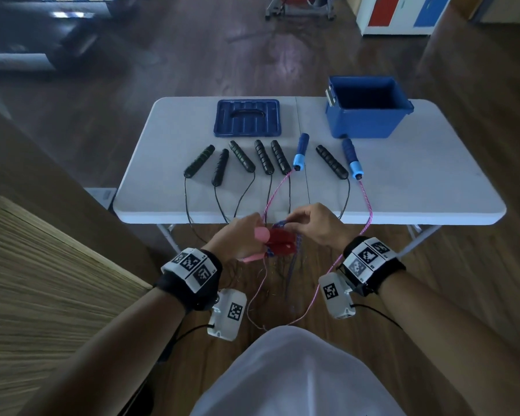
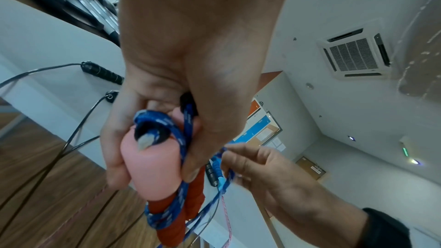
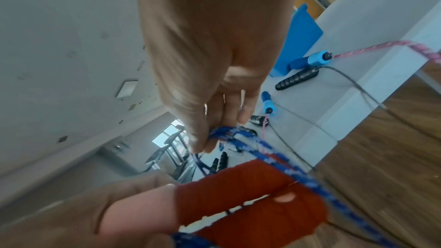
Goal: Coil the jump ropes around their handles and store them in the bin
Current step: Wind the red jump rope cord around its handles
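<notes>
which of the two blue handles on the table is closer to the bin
The right blue handle, lying just in front of the blue bin. The left blue handle lies nearer the table's middle, beside the black handles.

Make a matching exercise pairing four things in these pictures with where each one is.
1. red handles
2. blue rope
3. blue lid
4. blue bin

A. far right of the table, open
B. flat on the table, left of the bin
C. gripped in the left hand
D. pinched by the right hand

Pairs: 1-C, 2-D, 3-B, 4-A
</notes>
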